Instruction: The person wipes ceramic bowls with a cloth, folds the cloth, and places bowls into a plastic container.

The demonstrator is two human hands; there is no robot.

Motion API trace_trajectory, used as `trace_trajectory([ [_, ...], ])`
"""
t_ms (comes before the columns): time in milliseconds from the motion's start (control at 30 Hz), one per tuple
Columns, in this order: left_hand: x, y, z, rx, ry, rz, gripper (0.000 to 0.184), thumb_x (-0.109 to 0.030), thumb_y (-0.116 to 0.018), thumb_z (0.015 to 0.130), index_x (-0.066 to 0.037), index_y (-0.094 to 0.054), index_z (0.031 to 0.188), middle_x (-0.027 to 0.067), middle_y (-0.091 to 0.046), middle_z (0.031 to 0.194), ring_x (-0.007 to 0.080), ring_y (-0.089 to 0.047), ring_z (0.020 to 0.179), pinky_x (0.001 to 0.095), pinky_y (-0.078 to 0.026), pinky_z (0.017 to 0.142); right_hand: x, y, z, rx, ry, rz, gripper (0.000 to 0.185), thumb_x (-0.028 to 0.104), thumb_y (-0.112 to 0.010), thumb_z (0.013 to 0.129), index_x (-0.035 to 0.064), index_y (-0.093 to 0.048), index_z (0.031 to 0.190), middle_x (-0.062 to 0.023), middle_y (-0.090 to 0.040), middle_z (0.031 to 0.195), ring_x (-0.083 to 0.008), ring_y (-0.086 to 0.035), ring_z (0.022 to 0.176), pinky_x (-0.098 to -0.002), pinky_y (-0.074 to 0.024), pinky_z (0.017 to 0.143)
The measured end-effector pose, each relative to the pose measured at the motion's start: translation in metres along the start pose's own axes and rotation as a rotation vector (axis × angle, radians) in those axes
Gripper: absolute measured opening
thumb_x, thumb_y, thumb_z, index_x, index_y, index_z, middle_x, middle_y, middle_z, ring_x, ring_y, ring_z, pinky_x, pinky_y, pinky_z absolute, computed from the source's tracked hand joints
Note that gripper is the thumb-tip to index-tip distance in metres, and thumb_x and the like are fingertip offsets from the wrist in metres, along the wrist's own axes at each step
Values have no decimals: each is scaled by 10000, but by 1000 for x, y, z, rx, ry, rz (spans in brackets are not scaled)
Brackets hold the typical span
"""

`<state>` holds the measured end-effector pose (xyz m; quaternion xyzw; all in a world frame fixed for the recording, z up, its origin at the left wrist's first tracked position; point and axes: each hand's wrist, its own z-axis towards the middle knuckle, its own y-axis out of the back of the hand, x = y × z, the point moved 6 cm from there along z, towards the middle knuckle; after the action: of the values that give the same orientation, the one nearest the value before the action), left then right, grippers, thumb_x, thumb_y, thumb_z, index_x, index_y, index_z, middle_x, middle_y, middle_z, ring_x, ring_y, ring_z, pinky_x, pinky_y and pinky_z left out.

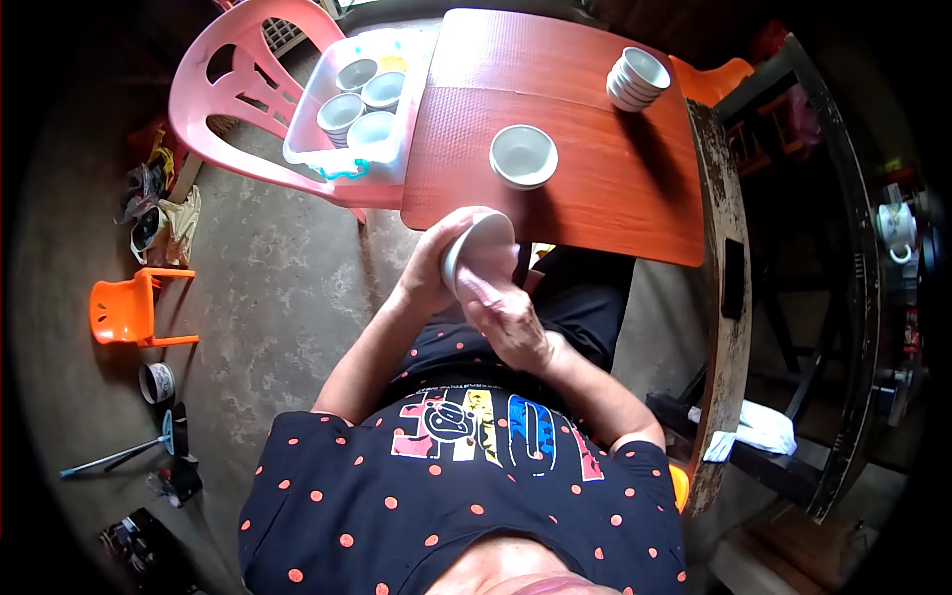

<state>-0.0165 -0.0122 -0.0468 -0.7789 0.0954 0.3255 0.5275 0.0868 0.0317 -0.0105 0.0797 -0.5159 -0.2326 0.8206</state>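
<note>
My left hand [428,266] grips a white bowl [484,234] from its outer side, tilted on edge above my lap. Inside that bowl, my right hand [514,329] presses what looks like a thin pinkish cloth [493,270] against the wall; its fingers are partly hidden and blurred. Just beyond my hands, a second bowl [524,157] stands upright on the red-brown table [476,119]. Farther back at the right, a stack of several bowls [636,79] rests near the table's edge.
A clear plastic box [305,142] with several stacked bowls sits on a pink chair [198,99] left of the table. A worn wooden bench or frame [729,297] stands close on the right. On the floor at left is a small orange chair [124,309].
</note>
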Motion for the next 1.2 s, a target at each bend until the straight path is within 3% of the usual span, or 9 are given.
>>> trace_trajectory([
  [167,-1,9,3,-37,65,-9,426,-355,-443,934,-3,-586,1128,154,-636,1076,249,-620,1000,373,-487,918,-8,8,12,38,183,-539,394,77,-611,793,-19,-589,1174,-184,-604,1182,-327,-560,1141,-411,-375,1040],
  [400,4,10,2,-90,102,-45,380,-325,-519,912,-13,-558,1126,137,-640,1029,229,-618,941,360,-492,870,-13,2,1,90,-616,454,304,126,-503,936,-16,-574,1196,-203,-633,1049,-335,-606,1020,-420,-437,945],
  [433,2,12,4,-83,41,-10,378,-313,-525,908,-9,-556,1131,134,-637,1032,222,-616,942,354,-492,867,-6,7,12,-15,19,-62,302,113,-510,923,-12,-576,1190,-196,-618,1107,-331,-593,1053,-422,-424,968],
  [533,-14,7,5,-84,-97,171,373,-277,-535,893,1,-555,1141,121,-628,1042,199,-608,951,333,-488,862,-5,9,13,-41,201,-381,297,131,-519,920,-4,-585,1175,-197,-607,1131,-330,-571,1098,-415,-400,1004],
  [733,-34,-16,-21,-157,-815,985,550,-301,-687,748,14,-549,1178,120,-573,1163,212,-543,1062,334,-421,940,-12,-2,-3,-353,-616,1390,519,330,-357,1021,-4,-561,681,-114,-554,531,-196,-544,435,-295,-500,505],
  [800,-37,-25,-22,-76,-1031,1040,593,-327,-696,738,14,-535,1195,132,-547,1201,219,-514,1108,348,-403,958,-7,3,-1,-203,-512,1084,416,281,-403,1010,-17,-590,788,-168,-596,622,-231,-592,500,-321,-537,593],
  [1000,-30,-6,4,-96,-138,153,464,-368,-506,917,19,-528,1172,117,-613,1051,217,-596,960,339,-464,898,7,0,14,-278,332,-554,389,32,-651,742,9,-599,1126,-157,-646,1062,-311,-616,1046,-427,-456,933],
  [1167,-25,-10,-5,-143,-415,409,460,-362,-482,922,27,-534,1162,122,-623,1030,197,-601,940,312,-465,873,-9,-18,-9,-138,-693,549,328,-48,-622,793,-53,-585,1119,-223,-633,1030,-347,-638,973,-425,-504,849],
  [1200,-23,-13,-8,-143,-441,414,463,-363,-476,920,30,-535,1157,124,-627,1020,202,-605,928,313,-468,863,1,-9,-1,-212,-418,317,338,-41,-625,788,-51,-586,1124,-223,-634,1030,-343,-638,977,-425,-500,860],
])
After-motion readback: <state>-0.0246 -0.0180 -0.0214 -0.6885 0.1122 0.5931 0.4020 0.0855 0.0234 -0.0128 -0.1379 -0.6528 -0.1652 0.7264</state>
